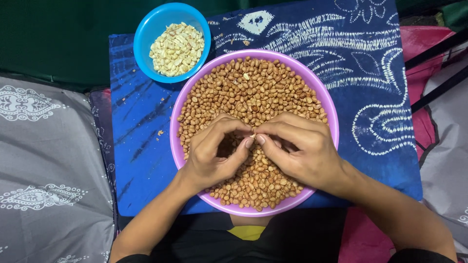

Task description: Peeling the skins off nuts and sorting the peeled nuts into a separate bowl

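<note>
Your left hand (214,153) and right hand (300,148) meet over the middle of a purple bowl (176,122) heaped with brown, skin-on peanuts (253,90). The fingers (246,143) of both hands are pinched together on a single peanut (253,137), held just above the pile between your thumbs and forefingers. Just beside the purple bowl, touching its upper left rim, a smaller blue bowl (146,29) holds pale skinned peanuts (176,48). Both bowls stand on a blue patterned cloth (370,73), with bits of skin scattered on it. A grey patterned cushion (44,156) lies to your left.
</note>
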